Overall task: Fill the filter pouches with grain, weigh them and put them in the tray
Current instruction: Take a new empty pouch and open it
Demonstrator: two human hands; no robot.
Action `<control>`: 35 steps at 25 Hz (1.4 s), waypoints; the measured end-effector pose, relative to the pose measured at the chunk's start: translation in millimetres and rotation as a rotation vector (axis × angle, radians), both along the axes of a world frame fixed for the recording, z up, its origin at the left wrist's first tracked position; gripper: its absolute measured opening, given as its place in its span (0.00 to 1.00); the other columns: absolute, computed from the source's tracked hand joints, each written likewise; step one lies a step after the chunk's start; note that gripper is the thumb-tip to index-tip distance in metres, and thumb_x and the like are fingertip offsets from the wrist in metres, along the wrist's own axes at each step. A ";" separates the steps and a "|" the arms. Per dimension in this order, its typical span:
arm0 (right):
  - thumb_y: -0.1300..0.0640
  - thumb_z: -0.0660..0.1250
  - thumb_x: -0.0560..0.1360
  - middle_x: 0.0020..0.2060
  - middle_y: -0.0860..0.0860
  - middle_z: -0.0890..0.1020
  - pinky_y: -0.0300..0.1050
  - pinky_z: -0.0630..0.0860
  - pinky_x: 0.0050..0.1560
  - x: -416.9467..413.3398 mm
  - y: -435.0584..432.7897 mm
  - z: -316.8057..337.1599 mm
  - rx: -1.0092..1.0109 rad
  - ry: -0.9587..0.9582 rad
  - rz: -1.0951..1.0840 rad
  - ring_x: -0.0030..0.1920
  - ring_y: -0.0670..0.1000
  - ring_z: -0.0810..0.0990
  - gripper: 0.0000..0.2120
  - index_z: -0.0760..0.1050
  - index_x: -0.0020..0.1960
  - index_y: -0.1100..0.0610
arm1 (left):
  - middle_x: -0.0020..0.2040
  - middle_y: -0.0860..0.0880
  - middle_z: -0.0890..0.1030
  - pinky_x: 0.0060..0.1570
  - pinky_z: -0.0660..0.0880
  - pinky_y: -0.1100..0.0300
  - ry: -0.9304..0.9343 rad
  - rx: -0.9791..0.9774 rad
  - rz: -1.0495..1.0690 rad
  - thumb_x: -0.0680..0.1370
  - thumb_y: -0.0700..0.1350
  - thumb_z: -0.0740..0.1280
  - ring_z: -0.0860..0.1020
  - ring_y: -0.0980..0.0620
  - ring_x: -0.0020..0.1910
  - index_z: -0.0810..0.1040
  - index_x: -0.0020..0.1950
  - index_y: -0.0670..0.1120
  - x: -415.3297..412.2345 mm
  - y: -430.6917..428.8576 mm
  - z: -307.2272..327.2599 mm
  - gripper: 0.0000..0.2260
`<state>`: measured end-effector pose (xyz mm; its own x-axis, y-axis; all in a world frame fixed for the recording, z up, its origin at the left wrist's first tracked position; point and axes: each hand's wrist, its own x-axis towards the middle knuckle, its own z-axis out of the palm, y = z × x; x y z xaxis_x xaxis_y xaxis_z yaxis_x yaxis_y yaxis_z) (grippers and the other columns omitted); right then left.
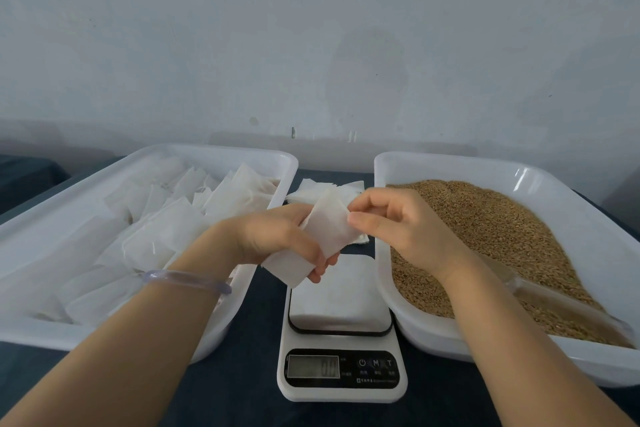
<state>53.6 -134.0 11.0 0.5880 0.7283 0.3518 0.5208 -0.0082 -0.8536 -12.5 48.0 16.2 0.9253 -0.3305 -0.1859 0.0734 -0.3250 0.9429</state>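
Fingers [320, 272] of our left hand [277, 236] grip a filter pouch [327, 230]; our right hand [398, 222] pinches its top. Grain tray [381, 218] at three o'clock.

The left forearm [138, 340] and right forearm [519, 340] are bare right up to the near edge of the view. The left wrist wears a smooth, rounded bangle [187, 279], glossy, translucent pale lilac, darker purple at its right end. The left hand [277, 236] and right hand [391, 222] are bare, with short, plain fingernails.
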 end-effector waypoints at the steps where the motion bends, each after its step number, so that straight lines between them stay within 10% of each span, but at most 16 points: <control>1: 0.54 0.66 0.72 0.32 0.44 0.80 0.34 0.71 0.40 -0.5 -0.6 0.7 -0.037 -0.012 0.063 0.36 0.43 0.76 0.06 0.80 0.37 0.48 | 0.32 0.50 0.77 0.35 0.75 0.60 -0.001 0.010 -0.017 0.63 0.33 0.65 0.76 0.52 0.31 0.79 0.36 0.49 -0.8 -1.0 0.9 0.12; 4: 0.53 0.65 0.75 0.30 0.39 0.78 0.37 0.67 0.42 -3.7 -0.7 2.0 -0.155 -0.109 0.188 0.36 0.41 0.71 0.13 0.80 0.33 0.43 | 0.32 0.51 0.76 0.33 0.74 0.62 0.008 0.035 -0.067 0.63 0.32 0.64 0.75 0.55 0.31 0.80 0.32 0.51 -2.0 -3.3 2.0 0.13; 8: 0.54 0.64 0.75 0.45 0.51 0.82 0.30 0.65 0.58 -3.3 -1.5 0.9 -0.151 -0.166 0.206 0.51 0.41 0.77 0.14 0.83 0.42 0.63 | 0.37 0.47 0.77 0.34 0.75 0.60 0.010 0.015 -0.023 0.64 0.32 0.66 0.77 0.52 0.33 0.75 0.42 0.44 -0.6 2.0 1.3 0.11; 14: 0.50 0.65 0.72 0.49 0.70 0.76 0.53 0.63 0.66 -1.0 -4.9 5.9 -0.076 -0.183 0.120 0.56 0.62 0.72 0.21 0.81 0.41 0.70 | 0.35 0.45 0.79 0.39 0.77 0.60 0.050 0.056 0.020 0.66 0.37 0.71 0.80 0.50 0.34 0.75 0.50 0.39 -1.5 16.3 5.1 0.15; 19: 0.50 0.69 0.71 0.51 0.65 0.77 0.52 0.64 0.66 1.7 -18.6 11.1 -0.131 -0.172 0.089 0.59 0.57 0.72 0.19 0.81 0.45 0.68 | 0.50 0.42 0.82 0.52 0.77 0.54 0.055 0.012 0.015 0.61 0.50 0.76 0.81 0.44 0.51 0.73 0.62 0.38 -6.3 25.6 11.7 0.33; 23: 0.45 0.70 0.68 0.53 0.40 0.80 0.44 0.61 0.66 -9.2 -23.6 14.3 -0.276 -0.238 0.107 0.65 0.42 0.66 0.14 0.84 0.45 0.54 | 0.58 0.42 0.80 0.57 0.74 0.54 -0.069 -0.172 0.018 0.52 0.60 0.81 0.79 0.46 0.57 0.71 0.65 0.43 1.2 13.6 15.7 0.46; 35: 0.47 0.72 0.69 0.47 0.42 0.83 0.42 0.74 0.56 -16.6 -41.1 25.2 -0.220 -0.162 0.099 0.53 0.44 0.79 0.07 0.84 0.42 0.50 | 0.32 0.56 0.79 0.34 0.75 0.66 -0.006 0.127 -0.191 0.64 0.38 0.72 0.79 0.58 0.33 0.77 0.43 0.44 -1.4 -16.5 3.9 0.10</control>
